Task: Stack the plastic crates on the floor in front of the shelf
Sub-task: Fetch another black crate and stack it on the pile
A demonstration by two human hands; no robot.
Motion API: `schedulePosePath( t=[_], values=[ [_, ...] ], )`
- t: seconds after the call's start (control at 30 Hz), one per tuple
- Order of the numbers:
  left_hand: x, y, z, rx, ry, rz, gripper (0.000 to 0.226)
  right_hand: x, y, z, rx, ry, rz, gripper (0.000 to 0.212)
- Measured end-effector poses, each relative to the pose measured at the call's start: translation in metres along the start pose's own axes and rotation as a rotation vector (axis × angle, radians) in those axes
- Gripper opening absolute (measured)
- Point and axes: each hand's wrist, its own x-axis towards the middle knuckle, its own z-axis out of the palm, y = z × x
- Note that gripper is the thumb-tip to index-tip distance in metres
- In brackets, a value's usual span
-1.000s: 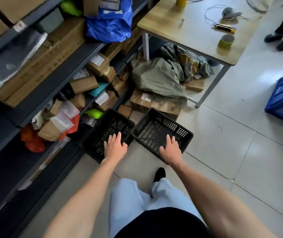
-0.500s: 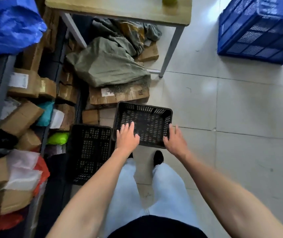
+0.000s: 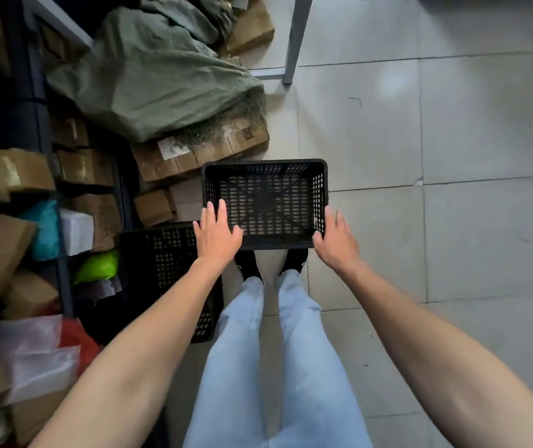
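Observation:
Two black perforated plastic crates stand open side up on the tiled floor. One crate (image 3: 265, 202) is right in front of my feet. The other crate (image 3: 165, 260) sits to its left against the shelf, partly hidden under my left forearm. My left hand (image 3: 216, 234) lies over the near left corner of the front crate with its fingers spread. My right hand (image 3: 334, 239) is at the near right corner, fingers extended along the outside of the wall. Neither hand has closed on the rim.
A dark shelf (image 3: 65, 279) on the left is packed with cardboard boxes and bags. A grey-green sack (image 3: 158, 79) lies over flattened cartons (image 3: 200, 153) behind the crates. A table leg (image 3: 292, 37) stands beyond. Bare tiles (image 3: 452, 221) stretch to the right.
My view has swung down and closer. My left hand left the left crate and both hands came to the near corners of the front crate.

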Motion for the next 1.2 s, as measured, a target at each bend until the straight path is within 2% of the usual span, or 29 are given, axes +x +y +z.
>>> schedulePosePath(
  t=[0.23, 0.6, 0.73, 0.87, 1.0, 1.2],
  values=[
    [0.08, -0.044, 0.054, -0.109, 0.003, -0.072, 0.086, 0.095, 0.044, 0.037, 0.063, 0.014, 0.054, 0.07],
    [0.197, -0.121, 0.138, -0.124, -0.005, -0.241, 0.091, 0.216, 0.081, 0.135, 0.056, -0.018, 0.133, 0.071],
    [0.235, -0.146, 0.168, -0.124, -0.022, -0.281, 0.089, 0.255, 0.087, 0.158, 0.131, 0.038, 0.177, 0.071],
    [0.272, -0.163, 0.188, -0.097, 0.065, -0.22, 0.084, 0.288, 0.098, 0.172, 0.145, 0.094, 0.171, 0.074],
    [0.289, -0.168, 0.198, -0.06, 0.13, -0.202, 0.083, 0.306, 0.108, 0.184, 0.052, 0.105, 0.2, 0.08],
    [0.287, -0.168, 0.21, 0.001, 0.194, -0.136, 0.077, 0.306, 0.12, 0.198, -0.026, 0.146, 0.206, 0.082]
  ],
)
